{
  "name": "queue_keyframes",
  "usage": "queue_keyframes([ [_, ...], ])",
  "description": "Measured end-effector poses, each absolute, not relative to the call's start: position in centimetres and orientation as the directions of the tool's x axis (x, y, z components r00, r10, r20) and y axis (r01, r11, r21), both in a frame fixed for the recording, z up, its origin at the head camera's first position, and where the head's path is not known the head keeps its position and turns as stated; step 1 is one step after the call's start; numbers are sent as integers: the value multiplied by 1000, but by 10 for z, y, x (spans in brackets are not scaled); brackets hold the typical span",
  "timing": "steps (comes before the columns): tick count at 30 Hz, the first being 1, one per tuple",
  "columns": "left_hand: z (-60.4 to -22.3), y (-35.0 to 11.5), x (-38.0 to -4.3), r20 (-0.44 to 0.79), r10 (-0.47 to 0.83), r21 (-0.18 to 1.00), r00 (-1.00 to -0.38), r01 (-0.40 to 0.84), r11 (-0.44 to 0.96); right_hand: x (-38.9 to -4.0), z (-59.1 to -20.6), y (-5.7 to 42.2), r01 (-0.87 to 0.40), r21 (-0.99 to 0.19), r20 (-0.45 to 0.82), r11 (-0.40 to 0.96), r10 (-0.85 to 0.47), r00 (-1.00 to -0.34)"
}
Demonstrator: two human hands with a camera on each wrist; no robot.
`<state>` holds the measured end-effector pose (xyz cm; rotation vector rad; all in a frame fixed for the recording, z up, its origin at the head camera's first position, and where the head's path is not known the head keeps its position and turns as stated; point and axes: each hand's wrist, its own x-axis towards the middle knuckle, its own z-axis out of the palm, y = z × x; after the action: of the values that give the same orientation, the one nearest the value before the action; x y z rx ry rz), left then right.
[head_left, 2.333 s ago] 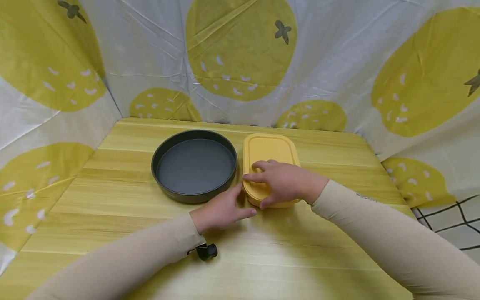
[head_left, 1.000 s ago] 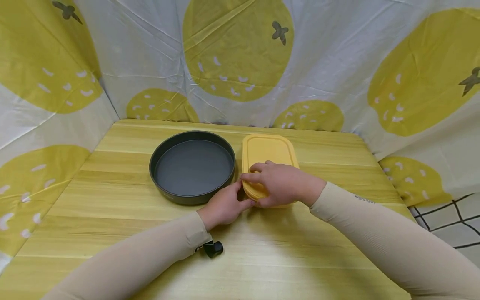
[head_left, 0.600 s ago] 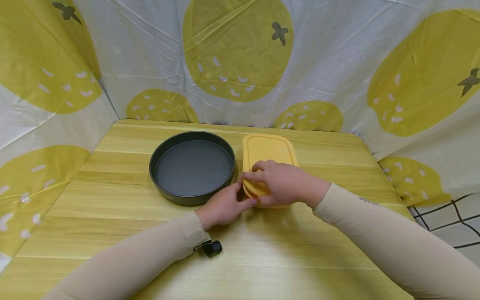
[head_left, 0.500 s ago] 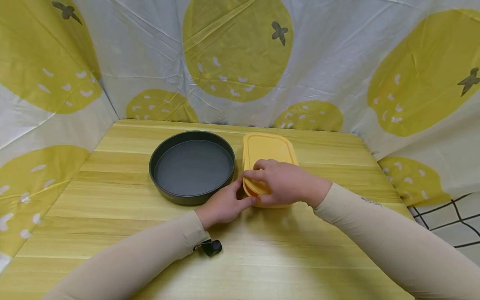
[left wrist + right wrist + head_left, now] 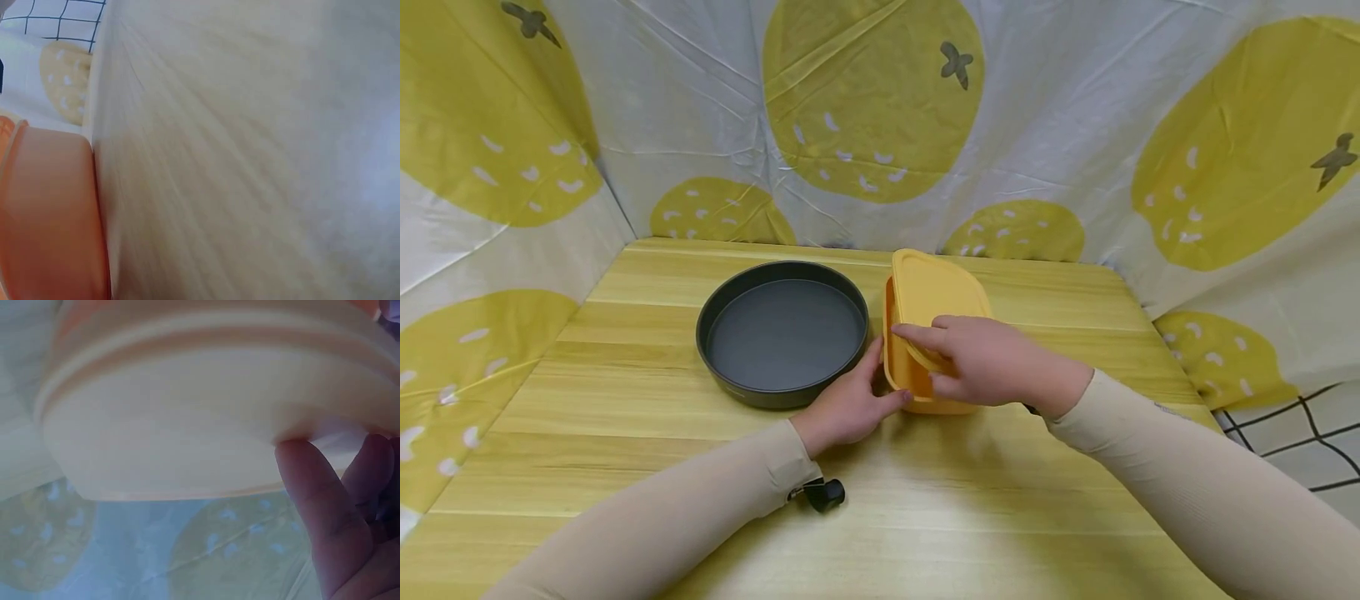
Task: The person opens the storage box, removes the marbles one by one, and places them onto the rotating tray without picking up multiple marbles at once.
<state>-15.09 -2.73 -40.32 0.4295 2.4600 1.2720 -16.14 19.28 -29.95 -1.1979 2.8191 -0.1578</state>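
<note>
Yellow rounded-rectangle plastic lid (image 5: 936, 287): over the box, tilted, left long edge raised; contact along its right edge can't be told.
Orange rectangular plastic box (image 5: 936, 407): on the counter (image 5: 925, 517), right of the pan; interior shows along left and near sides.
Right hand (image 5: 1007, 358): holding the lid at its near left corner, fingertips on its edge.
Left hand (image 5: 846, 408): thumb and index spread wide, touching the box around its near left corner; other fingers hidden.
Round dark grey pan (image 5: 790, 333): left of box, narrow gap between, left index beside it. Tight.
Room: broad wood-grain strips right of the box and on the near side; shallow strip behind.
Far edge: white fabric with yellow fruit print (image 5: 1037, 125) hangs just beyond.
</note>
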Motion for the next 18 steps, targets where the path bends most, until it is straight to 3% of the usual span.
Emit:
queue_keyframes([
  [9,-402,-28,-150,-176,419,822,-891,101,560,-153,-285,214,-657,-212,95,724,-654,-751],
  [18,-402,-27,-151,-185,415,817,-891,95,568,-152,-284,239,-674,-283,285,683,-611,-738],
])
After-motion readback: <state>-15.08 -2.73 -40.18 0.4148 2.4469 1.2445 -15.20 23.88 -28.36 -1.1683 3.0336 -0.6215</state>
